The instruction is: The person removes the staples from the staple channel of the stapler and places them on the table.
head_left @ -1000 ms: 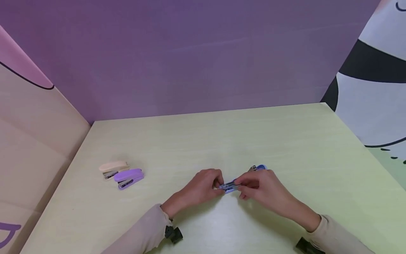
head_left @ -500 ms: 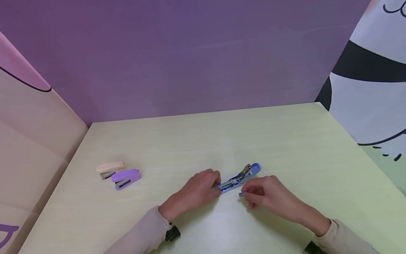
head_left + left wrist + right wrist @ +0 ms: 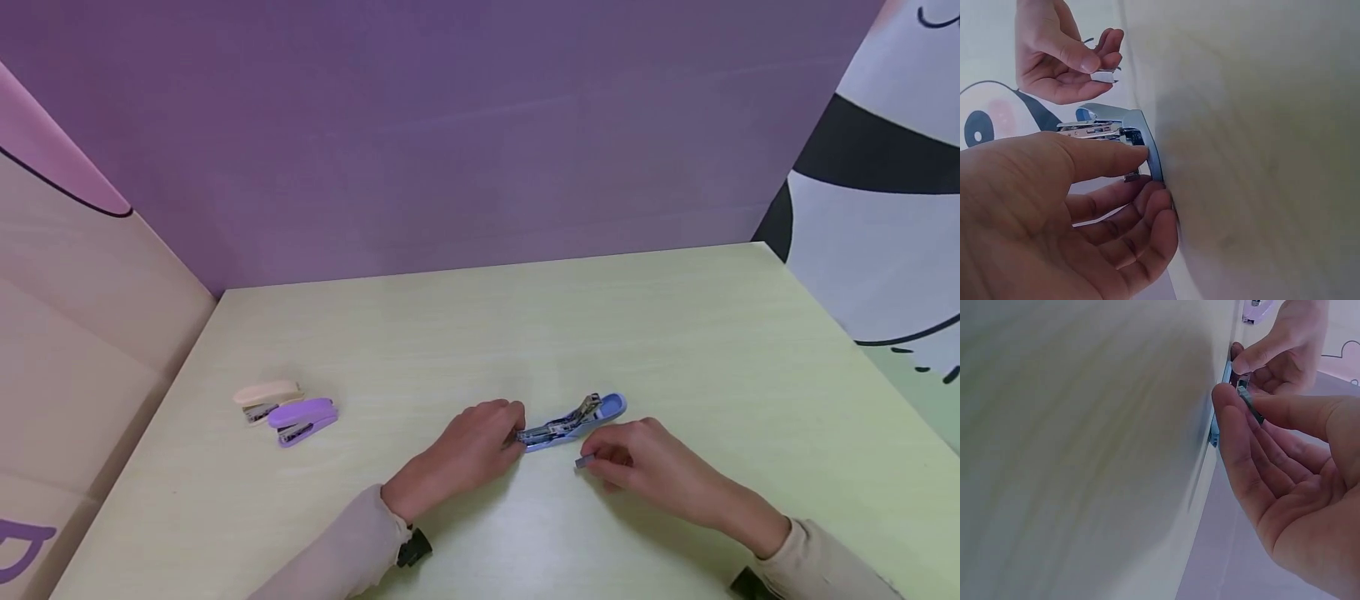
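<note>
A blue stapler (image 3: 568, 430) lies opened out on the table, its metal inner parts exposed and one metal piece tilted up near the right end. My left hand (image 3: 471, 450) holds the stapler's left end between thumb and fingers; the left wrist view shows the thumb (image 3: 1125, 156) against its blue edge. Just right of and nearer than the stapler, my right hand (image 3: 656, 462) pinches a short strip of staples (image 3: 583, 462), apart from the stapler. That silvery strip (image 3: 1104, 75) also shows between thumb and fingertips in the left wrist view.
A purple stapler (image 3: 303, 419) and a peach stapler (image 3: 267, 393) sit close together on the left of the pale table (image 3: 420, 333). A purple wall (image 3: 480, 142) rises behind the table's far edge.
My right hand has drawn back from the stapler toward the near right, with the staple strip now visible in its pinch. My left hand stays on the stapler's left end.
</note>
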{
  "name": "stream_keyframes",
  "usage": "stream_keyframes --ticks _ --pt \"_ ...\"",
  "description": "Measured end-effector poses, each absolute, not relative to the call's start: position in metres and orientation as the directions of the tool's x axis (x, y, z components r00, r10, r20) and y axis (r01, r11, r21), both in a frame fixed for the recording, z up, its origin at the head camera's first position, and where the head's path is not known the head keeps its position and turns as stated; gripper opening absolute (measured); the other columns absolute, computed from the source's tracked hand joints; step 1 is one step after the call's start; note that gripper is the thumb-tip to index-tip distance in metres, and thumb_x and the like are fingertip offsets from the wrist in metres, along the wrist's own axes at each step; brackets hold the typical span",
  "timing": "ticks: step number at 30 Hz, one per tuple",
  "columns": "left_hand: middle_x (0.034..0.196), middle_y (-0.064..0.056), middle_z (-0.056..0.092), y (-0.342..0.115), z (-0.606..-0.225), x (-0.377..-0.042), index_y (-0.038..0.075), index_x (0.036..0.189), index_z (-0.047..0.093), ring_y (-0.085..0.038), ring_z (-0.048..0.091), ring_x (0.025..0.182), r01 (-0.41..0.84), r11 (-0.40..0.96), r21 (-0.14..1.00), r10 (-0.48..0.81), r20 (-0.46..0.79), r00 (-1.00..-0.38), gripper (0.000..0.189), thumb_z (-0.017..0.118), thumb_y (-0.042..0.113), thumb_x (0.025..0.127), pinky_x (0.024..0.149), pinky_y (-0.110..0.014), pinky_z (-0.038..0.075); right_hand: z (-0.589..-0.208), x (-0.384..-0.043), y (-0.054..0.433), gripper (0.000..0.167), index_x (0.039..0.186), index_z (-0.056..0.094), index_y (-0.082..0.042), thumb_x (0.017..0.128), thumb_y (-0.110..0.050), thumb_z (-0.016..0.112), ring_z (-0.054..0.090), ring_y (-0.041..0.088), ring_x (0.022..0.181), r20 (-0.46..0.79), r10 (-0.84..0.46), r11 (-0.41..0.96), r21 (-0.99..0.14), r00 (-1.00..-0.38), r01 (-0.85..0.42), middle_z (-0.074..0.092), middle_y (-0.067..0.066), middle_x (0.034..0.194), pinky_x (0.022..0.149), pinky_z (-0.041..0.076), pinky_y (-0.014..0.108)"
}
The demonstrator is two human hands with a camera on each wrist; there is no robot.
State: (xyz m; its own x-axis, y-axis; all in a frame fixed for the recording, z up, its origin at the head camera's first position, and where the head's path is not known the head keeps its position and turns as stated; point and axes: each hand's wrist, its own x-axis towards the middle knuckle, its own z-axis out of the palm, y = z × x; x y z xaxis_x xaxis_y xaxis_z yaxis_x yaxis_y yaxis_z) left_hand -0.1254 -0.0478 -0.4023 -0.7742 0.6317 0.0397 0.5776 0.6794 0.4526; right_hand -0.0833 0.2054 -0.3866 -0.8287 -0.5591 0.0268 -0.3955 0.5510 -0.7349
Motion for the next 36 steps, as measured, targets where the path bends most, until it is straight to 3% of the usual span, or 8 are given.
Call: stream_keyframes --ticks 11,18,28,36 --pt "0.073 0.008 0.050 -0.046 -0.401 -0.126 0.012 0.087 0.059 -0.007 0.044 0.065 0.567 0.668 0.482 0.633 0.034 -0.774 0.010 0.067 0.010 0.093 0.054 -0.018 0.034 -0.387 -0.087 0.203 0.007 0.097 0.071 -0.009 0.092 -0.005 0.068 0.060 0.001 0.066 0.006 -0.584 0.570 -0.710 -0.812 -0.415 0.065 -0.010 0.076 0.060 0.052 0.023" --pt "0.078 0.010 0.057 -0.047 -0.404 -0.133 0.012 0.090 0.062 -0.006 0.050 0.068 0.530 0.632 0.565 0.637 0.011 -0.771 0.007 0.068 0.010 0.093 0.059 -0.019 0.042 -0.390 -0.088 0.201 0.007 0.094 0.072 -0.013 0.090 -0.007 0.072 0.060 -0.001 0.073 0.017 -0.596 0.582 -0.681 -0.803 -0.446 0.067 -0.012 0.083 0.065 0.053 0.022" --pt "0.078 0.009 0.057 -0.044 -0.403 -0.135 0.011 0.089 0.063 -0.005 0.050 0.067 0.553 0.596 0.582 0.658 0.041 -0.752 0.006 0.068 0.008 0.092 0.059 -0.018 0.042 -0.384 -0.087 0.230 0.007 0.097 0.073 -0.015 0.092 -0.011 0.070 0.060 0.000 0.076 -0.021 -0.544 0.654 -0.638 -0.839 -0.408 0.068 -0.012 0.087 0.067 0.053 0.023" --pt "0.082 0.009 0.059 -0.047 -0.404 -0.134 0.011 0.091 0.064 -0.005 0.053 0.072 0.537 0.601 0.592 0.647 0.035 -0.762 0.004 0.069 0.009 0.092 0.063 -0.019 0.045 -0.374 -0.093 0.274 0.012 0.101 0.073 -0.010 0.090 -0.009 0.073 0.064 0.001 0.075 0.068 -0.446 0.728 -0.552 -0.892 -0.406 0.072 -0.006 0.088 0.063 0.054 0.023"
